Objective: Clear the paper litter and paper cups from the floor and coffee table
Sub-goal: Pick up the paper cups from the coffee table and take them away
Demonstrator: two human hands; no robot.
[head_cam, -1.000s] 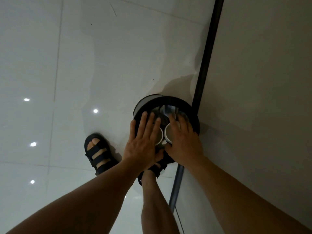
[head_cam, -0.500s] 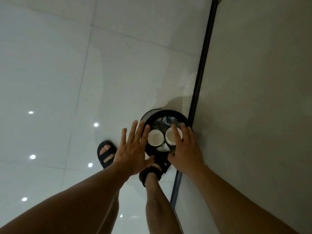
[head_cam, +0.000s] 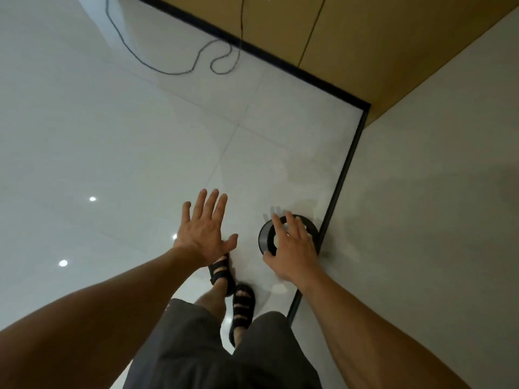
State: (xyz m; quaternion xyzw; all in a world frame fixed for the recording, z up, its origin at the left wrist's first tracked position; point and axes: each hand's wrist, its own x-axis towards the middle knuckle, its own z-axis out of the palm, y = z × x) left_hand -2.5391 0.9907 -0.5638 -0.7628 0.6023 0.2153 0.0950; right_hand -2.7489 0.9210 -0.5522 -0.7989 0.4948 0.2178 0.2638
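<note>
A round black waste bin (head_cam: 264, 237) stands on the white tiled floor beside the wall's black skirting. My right hand (head_cam: 293, 249) hovers over its mouth with fingers spread and holds nothing; it hides most of the inside, where only pale bits of a paper cup (head_cam: 276, 242) show between the fingers. My left hand (head_cam: 204, 231) is out to the left of the bin, well above the floor, fingers straight and spread, empty.
A grey wall (head_cam: 421, 220) runs along the right with black skirting (head_cam: 341, 178). A wooden panel (head_cam: 323, 37) closes the far corner. A dark cable (head_cam: 179, 71) loops on the floor at the back. My sandalled feet (head_cam: 233, 287) stand just before the bin.
I have straightened up, so the bin looks smaller and farther. Both hands have lifted off the two cups in the bin; the left hand swung out to the left.
</note>
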